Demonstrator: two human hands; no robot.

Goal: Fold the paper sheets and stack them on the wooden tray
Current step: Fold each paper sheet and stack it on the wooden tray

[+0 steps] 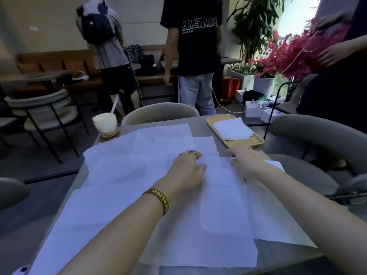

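Resting flat, both hands' (pixel 186 169) (pixel 246 163) grips spread on paper sheets (pixel 123 175) lying lengthwise away.

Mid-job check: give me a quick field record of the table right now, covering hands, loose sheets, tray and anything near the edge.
left hand: palm down on the loose sheets, fingers spread, gripping nothing
right hand: flat at the sheets' right side, fingers toward the tray
loose sheets: several unfolded, overlapping, covering most of the table
wooden tray: far right of the table, beyond the right hand
folded stack: on the tray, slightly fanned
iced drink: with straw, on a coaster at the far left corner, clear of both hands
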